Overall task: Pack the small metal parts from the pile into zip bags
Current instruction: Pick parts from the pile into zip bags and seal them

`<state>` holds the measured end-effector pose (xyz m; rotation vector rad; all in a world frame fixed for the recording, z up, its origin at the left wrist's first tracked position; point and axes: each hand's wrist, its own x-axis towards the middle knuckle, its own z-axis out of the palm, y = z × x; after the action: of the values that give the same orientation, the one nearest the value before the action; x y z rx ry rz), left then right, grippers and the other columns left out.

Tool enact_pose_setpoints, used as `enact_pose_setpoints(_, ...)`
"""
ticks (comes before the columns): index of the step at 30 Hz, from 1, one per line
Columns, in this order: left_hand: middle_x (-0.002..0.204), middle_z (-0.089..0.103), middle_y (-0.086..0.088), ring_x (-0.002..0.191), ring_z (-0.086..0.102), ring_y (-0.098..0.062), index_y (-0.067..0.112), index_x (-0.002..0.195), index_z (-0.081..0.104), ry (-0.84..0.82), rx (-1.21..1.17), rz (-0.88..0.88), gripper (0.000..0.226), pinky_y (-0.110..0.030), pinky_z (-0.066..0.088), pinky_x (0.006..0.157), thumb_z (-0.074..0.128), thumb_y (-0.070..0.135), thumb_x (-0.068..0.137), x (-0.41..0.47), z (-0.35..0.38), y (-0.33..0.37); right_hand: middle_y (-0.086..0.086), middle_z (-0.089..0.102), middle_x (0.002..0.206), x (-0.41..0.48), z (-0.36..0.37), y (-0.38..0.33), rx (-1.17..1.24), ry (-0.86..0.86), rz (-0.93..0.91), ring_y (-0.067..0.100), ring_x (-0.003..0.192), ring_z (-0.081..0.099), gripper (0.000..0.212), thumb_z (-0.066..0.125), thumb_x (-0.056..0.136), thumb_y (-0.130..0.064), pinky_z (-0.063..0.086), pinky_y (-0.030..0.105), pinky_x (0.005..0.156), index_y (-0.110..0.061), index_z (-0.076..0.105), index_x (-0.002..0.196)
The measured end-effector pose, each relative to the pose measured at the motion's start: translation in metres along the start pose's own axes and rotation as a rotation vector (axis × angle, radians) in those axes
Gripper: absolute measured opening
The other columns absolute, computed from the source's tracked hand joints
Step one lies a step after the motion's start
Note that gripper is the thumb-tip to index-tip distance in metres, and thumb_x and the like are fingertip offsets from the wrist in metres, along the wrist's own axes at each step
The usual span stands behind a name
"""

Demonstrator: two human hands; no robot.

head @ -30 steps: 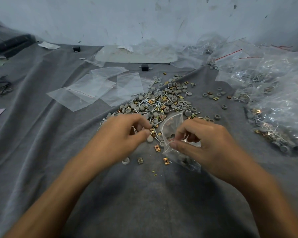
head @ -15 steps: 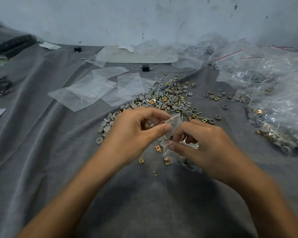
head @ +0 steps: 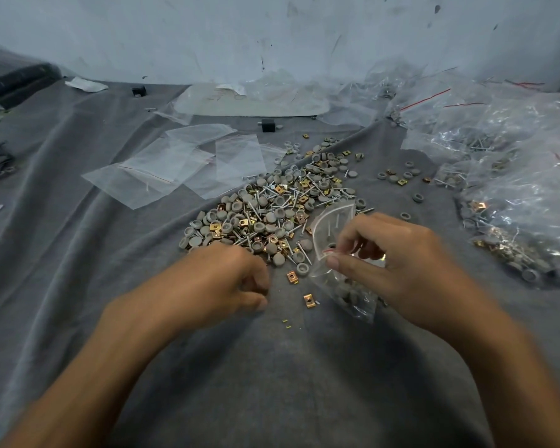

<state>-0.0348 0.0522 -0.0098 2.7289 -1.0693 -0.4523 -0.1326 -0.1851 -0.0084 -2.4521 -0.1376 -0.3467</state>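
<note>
Where the arms come in, at 6 o'clock: two bare forearms over the grey cloth (head: 272, 383), which lies in long folds.
left hand (head: 227, 279): knuckles up at the 7 o'clock edge of the pile (head: 272, 211), fingers curled down toward the cloth; blur hides whether they hold a part.
right hand (head: 398, 263): thumb and forefinger pinch the mouth of the zip bag (head: 324, 231), the other fingers curled behind it.
zip bag: at 4 o'clock of the pile and just beside it, mouth gaping toward 12 o'clock, lower end sagging with grey caps inside.
gold clips (head: 291, 277): two lie loose on the cloth between the hands.
pile: grey round caps, gold clips and silver screws, all mixed.
loose caps (head: 398, 176): scattered at 2 o'clock of the pile, apart from it.
empty bags (head: 175, 169): flat and overlapping at 10 o'clock, thin red zip lines.
filled bags (head: 514, 189): heaped at 3 o'clock, crumpled clear plastic over more parts.
black block (head: 267, 125): at 12 o'clock, beyond the pile.
sheet (head: 240, 100): under clear plastic at the far edge; its marks are too faint to read.
wall (head: 272, 33): pale, scuffed, dark specks.
</note>
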Motion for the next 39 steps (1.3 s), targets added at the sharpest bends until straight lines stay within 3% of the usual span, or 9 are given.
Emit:
enact_pose_setpoints(5,0.08,0.067,0.024,0.074,0.06,0.008,0.034,0.085,0.067,0.03,-0.09,0.014,0.012,-0.017,0.044,0.065,0.079,0.036,0.083,0.002,0.001,-0.003,-0.02,0.059,0.085,0.0,0.003,-0.002,-0.008,-0.019,-0.013,0.001,0.091,0.055,0.018,0.07,0.083,-0.048,0.043,0.021,0.074,-0.031,0.063,0.084)
enact_pose_setpoints(8,0.081,0.068,0.023,0.068,0.062,0.0,0.036,0.082,0.066,0.297,-0.293,0.08,0.012,-0.021,0.043,0.061,0.078,0.035,0.084,0.003,-0.002,0.001,-0.021,0.058,0.086,0.001,0.007,-0.005,-0.014,-0.042,-0.02,-0.001,0.092,0.054,0.019,0.068,0.083,-0.049,0.041,0.017,0.074,-0.031,0.063,0.085)
enact_pose_setpoints(11,0.081,0.07,0.015,0.063,0.06,-0.008,0.035,0.089,0.069,0.568,-0.599,0.175,0.01,-0.025,0.047,0.058,0.076,0.04,0.085,0.005,-0.003,0.011,-0.018,0.058,0.089,0.001,0.011,-0.006,-0.036,-0.074,-0.029,0.0,0.089,0.054,0.019,0.068,0.084,-0.05,0.046,0.028,0.078,-0.033,0.062,0.087)
enact_pose_setpoints(16,0.081,0.068,0.013,0.064,0.057,-0.027,0.035,0.1,0.071,0.596,-0.712,0.284,0.015,-0.039,0.048,0.055,0.073,0.041,0.086,0.01,0.008,0.026,-0.02,0.057,0.089,0.002,0.012,-0.006,-0.042,-0.084,-0.051,0.0,0.09,0.055,0.026,0.063,0.08,-0.056,0.047,0.03,0.077,-0.032,0.062,0.09)
enact_pose_setpoints(20,0.079,0.066,0.017,0.064,0.057,-0.005,0.035,0.096,0.07,0.677,-0.649,0.166,0.004,-0.025,0.043,0.06,0.068,0.038,0.094,0.014,0.012,0.02,-0.023,0.059,0.091,0.001,0.005,0.001,-0.018,-0.017,-0.029,0.002,0.09,0.056,0.025,0.066,0.078,-0.057,0.04,0.017,0.071,-0.034,0.062,0.086)
enact_pose_setpoints(24,0.078,0.062,0.02,0.072,0.055,0.003,0.035,0.088,0.068,0.449,-0.23,0.104,0.007,-0.029,0.044,0.067,0.064,0.038,0.093,0.012,0.018,0.022,-0.021,0.061,0.086,0.0,0.0,0.007,0.003,0.017,-0.016,0.003,0.087,0.058,0.032,0.064,0.075,-0.066,0.044,0.024,0.072,-0.036,0.062,0.086)
enact_pose_setpoints(28,0.09,0.052,0.019,0.094,0.057,-0.008,0.037,0.102,0.067,0.232,-0.043,0.148,0.013,-0.034,0.05,0.083,0.062,0.046,0.094,0.014,0.032,0.035,-0.019,0.063,0.087,0.001,-0.001,0.007,0.005,0.026,-0.026,0.007,0.087,0.059,0.021,0.071,0.079,-0.052,0.04,0.015,0.07,-0.034,0.063,0.086)
enact_pose_setpoints(33,0.077,0.052,0.023,0.08,0.051,0.0,0.033,0.092,0.066,0.192,-0.085,0.132,0.007,-0.034,0.05,0.08,0.068,0.04,0.09,0.015,0.03,0.033,-0.018,0.065,0.087,0.0,-0.007,0.009,0.076,0.047,-0.015,0.008,0.082,0.062,0.014,0.079,0.083,-0.032,0.044,0.014,0.069,-0.03,0.067,0.089)
enact_pose_setpoints(39,0.089,0.051,0.018,0.091,0.054,-0.008,0.034,0.096,0.06,0.195,-0.079,0.137,0.021,-0.032,0.048,0.081,0.063,0.054,0.09,0.013,0.031,0.039,-0.017,0.068,0.089,-0.001,-0.012,0.016,0.144,0.094,0.041,0.009,0.082,0.066,0.014,0.07,0.086,-0.043,0.052,0.025,0.071,-0.036,0.067,0.098)
